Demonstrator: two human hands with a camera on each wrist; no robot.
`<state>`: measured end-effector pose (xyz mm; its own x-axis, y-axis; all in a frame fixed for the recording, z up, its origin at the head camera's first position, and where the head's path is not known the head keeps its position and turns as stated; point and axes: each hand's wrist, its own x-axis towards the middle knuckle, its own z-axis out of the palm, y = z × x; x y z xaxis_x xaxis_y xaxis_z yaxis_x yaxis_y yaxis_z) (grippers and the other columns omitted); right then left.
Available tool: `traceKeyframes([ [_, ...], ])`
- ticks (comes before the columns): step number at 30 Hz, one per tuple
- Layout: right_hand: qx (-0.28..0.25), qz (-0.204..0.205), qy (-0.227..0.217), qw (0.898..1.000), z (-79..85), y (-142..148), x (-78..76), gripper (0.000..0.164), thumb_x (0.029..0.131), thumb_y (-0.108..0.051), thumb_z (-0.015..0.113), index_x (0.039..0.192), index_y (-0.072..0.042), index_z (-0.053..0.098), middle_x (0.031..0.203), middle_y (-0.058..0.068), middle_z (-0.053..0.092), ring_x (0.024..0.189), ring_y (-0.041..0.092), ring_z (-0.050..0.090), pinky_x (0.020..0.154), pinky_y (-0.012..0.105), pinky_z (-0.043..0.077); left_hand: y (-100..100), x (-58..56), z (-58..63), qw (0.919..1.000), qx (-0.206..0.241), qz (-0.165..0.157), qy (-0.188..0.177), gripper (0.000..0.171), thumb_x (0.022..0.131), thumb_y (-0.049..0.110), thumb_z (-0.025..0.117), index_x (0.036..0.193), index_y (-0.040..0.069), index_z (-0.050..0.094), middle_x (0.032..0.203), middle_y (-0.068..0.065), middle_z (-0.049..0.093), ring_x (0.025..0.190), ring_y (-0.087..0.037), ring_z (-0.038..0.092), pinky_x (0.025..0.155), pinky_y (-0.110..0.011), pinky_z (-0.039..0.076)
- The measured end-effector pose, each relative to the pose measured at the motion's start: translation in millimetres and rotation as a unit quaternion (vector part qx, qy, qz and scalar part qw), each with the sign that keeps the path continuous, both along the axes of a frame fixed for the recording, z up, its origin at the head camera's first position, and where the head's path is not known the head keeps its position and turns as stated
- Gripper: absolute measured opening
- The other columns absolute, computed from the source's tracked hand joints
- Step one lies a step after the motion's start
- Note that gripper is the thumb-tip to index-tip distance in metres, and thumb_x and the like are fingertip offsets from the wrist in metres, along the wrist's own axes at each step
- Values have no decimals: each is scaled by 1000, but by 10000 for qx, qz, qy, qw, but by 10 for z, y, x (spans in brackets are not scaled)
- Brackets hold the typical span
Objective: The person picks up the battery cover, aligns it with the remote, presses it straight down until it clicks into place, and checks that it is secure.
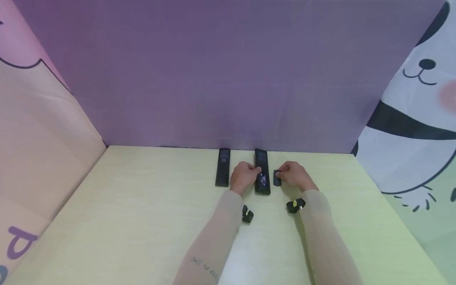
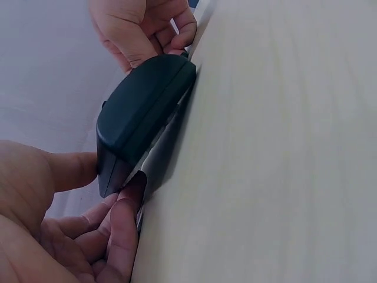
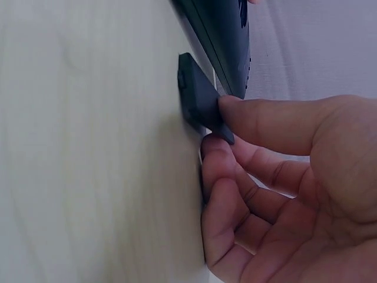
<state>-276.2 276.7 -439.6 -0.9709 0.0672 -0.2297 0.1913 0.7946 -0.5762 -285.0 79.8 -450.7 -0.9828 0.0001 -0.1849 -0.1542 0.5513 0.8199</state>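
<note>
A black remote control [image 1: 262, 158] lies lengthwise near the table's far edge, a patch with pale marks on its near half. At its left side my left hand [image 1: 244, 176] pinches it between thumb and fingers; the left wrist view shows the thumb [image 2: 73, 170] against the remote's end [image 2: 132, 112] and curled fingers low beside it. Just right of the remote, my right hand [image 1: 295, 174] pinches a small flat dark battery cover [image 3: 200, 94], thumb on top and fingers at its edge. The cover is tilted, close over the table, with a small tab on one edge.
Left of my left hand lies a second black remote control [image 1: 222, 168], parallel to the first. The pale wooden table [image 1: 142, 217] ends at a purple backdrop [image 1: 213, 79]. Printed panels stand at left and right. Black wrist mounts [image 1: 295, 205] sit on both wrists.
</note>
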Motion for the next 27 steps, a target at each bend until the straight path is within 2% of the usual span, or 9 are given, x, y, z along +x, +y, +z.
traceKeyframes([
  [6,24,135,146,9998,0,10,-13,30,99,-27,64,117,-2,63,114,18,67,101,29,59,87,43,47,-14,-6,10,9997,195,85,-94,31,95,41,72,111,15,78,114,-2,76,99,-22,67,92,-40,51],
  [11,-15,225,306,9993,-16,53,-13,29,98,-25,65,113,0,66,106,14,69,94,24,59,81,36,46,-29,1,18,9993,324,137,-105,31,95,39,73,111,14,78,116,-4,76,102,-23,68,93,-39,52],
  [18,-468,111,342,9983,-14,76,-10,24,98,-18,65,111,1,66,92,7,70,83,17,57,77,29,43,-39,18,50,9984,516,153,-186,31,95,35,73,114,11,77,116,-5,75,104,-22,68,94,-39,53],
  [27,-1311,-130,225,9910,-8,99,4,23,101,-14,62,115,4,63,104,7,71,84,12,60,77,25,49,-65,1,48,9955,894,175,-259,28,95,30,74,112,8,76,110,-7,75,92,-19,65,86,-34,53],
])
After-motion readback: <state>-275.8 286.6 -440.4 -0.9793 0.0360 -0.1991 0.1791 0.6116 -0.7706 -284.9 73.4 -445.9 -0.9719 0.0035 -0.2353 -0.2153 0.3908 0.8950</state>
